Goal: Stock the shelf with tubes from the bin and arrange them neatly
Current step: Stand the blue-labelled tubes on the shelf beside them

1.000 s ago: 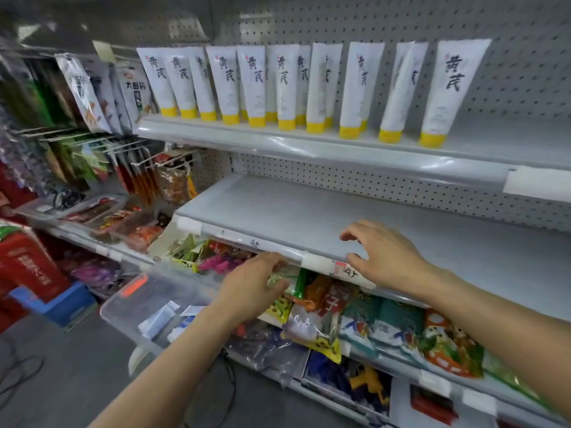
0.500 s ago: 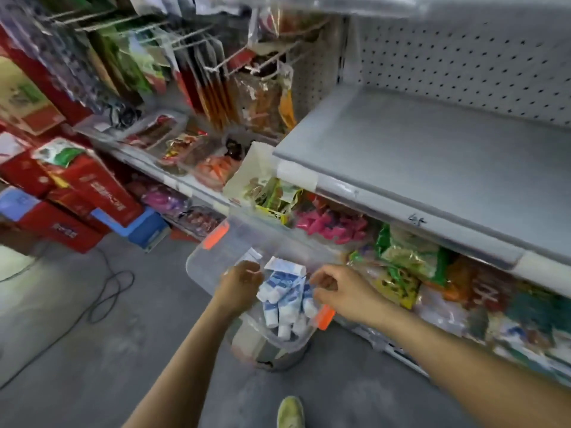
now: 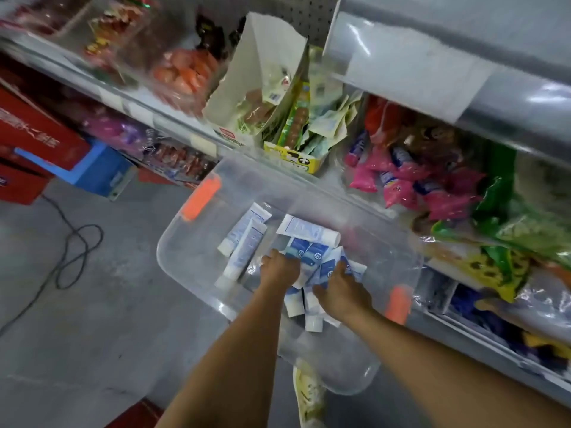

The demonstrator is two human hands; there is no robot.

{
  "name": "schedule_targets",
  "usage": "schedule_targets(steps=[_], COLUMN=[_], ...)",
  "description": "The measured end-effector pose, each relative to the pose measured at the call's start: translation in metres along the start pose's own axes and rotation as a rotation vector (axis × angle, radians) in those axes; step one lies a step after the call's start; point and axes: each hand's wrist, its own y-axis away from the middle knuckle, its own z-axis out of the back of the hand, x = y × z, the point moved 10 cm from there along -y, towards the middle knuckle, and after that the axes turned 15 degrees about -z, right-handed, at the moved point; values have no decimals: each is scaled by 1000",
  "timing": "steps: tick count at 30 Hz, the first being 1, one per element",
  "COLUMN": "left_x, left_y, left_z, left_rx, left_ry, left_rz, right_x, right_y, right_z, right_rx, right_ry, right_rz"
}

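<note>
The shelf (image 3: 463, 57), above the bin (image 3: 173, 242), is seen bare where it shows, so stocking is judged barely begun. Every tube in view is left inside the bin. A bundle of tubes (image 3: 312, 251) at the bin's middle is laid with its long axes running from the far wall to the near wall, caps nearward. It is gripped from both sides by the left hand (image 3: 279, 268) and the right hand (image 3: 343, 291), fingers curled round it.

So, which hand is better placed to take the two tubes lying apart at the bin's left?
Left, probably: the left hand is beside those two tubes; the right hand lies on the pile, farther away.
</note>
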Motion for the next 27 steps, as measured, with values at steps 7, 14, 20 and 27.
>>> schedule_targets(steps=[7,14,20,27], left_x=[12,3,-13,-91], left_y=[-32,-4,69,195], left_z=[-21,-2,4,-25], left_rx=[55,81,-42,-194], left_ry=[-61,159,574,820], left_rz=[23,67,128,-95], right_x=[6,-11,-35,-96], right_y=[-18,-3,34,143], right_z=[-12,14,49,123], right_rx=[-86,216,318,354], right_ry=[218,-240,-546,-675], right_rz=[-3,-208,-223,154])
